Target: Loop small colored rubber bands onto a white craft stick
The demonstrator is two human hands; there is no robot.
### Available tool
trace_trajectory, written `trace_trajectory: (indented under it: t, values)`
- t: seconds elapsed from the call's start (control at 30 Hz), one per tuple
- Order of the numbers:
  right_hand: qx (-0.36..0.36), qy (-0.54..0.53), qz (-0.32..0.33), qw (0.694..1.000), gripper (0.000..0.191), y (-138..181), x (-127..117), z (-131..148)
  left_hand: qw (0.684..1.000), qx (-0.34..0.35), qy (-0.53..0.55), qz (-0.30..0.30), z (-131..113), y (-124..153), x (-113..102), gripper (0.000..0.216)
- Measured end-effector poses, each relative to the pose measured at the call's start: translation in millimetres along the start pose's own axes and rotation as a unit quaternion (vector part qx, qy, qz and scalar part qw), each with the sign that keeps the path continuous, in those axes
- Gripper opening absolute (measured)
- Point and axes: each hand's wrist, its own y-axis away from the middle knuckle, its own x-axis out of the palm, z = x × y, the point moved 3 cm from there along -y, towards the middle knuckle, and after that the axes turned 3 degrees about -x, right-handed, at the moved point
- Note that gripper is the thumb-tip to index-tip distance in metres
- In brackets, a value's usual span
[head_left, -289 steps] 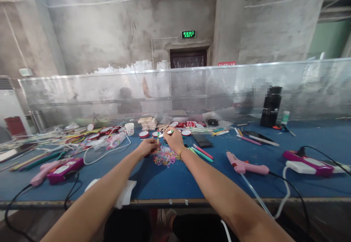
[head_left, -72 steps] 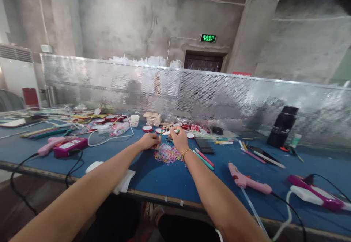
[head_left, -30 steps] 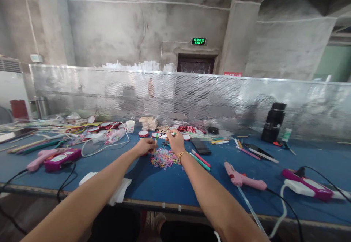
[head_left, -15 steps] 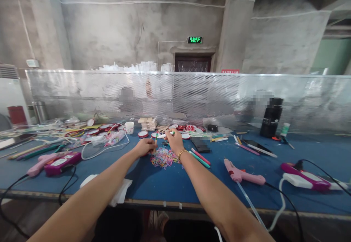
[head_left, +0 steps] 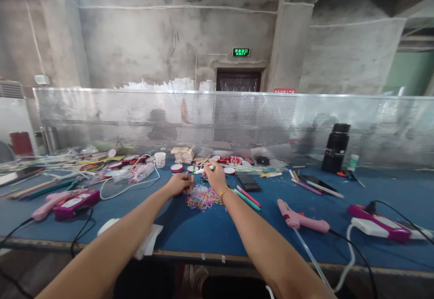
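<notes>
My left hand (head_left: 181,183) is closed around a thin upright stick (head_left: 193,170) with coloured bands, green among them. Pinched in my right hand (head_left: 216,177) is a white marker pen (head_left: 200,171) with a green end, pointing left toward the stick. Whether the pen's tip touches the stick I cannot tell. A loose heap of small multicoloured plastic pieces (head_left: 203,198) lies on the blue tabletop (head_left: 196,233) just in front of both hands. Beside my right wrist are a teal marker (head_left: 247,200) and a pink marker (head_left: 249,196).
A pink glue gun (head_left: 300,217) lies at right, another pink glue gun (head_left: 50,204) at left, both with cables. Behind the hands are a paper cup (head_left: 160,159), stacked wooden pieces (head_left: 183,155) and small red-rimmed drums (head_left: 176,168). A black bottle (head_left: 335,149) stands before a perforated metal screen (head_left: 298,116).
Both hands keep nearly the same pose, with the pen and stick still close together. The whole view has shifted slightly downward in the picture.
</notes>
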Motion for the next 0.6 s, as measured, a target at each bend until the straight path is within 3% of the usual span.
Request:
trace_trajectory:
  t: [0.6]
  values:
    - [0.020, -0.003, -0.012, 1.000, 0.013, 1.3, -2.4, 7.3, 1.000, -0.009, 0.013, 0.009, 4.3, -2.6, -0.6, 0.023]
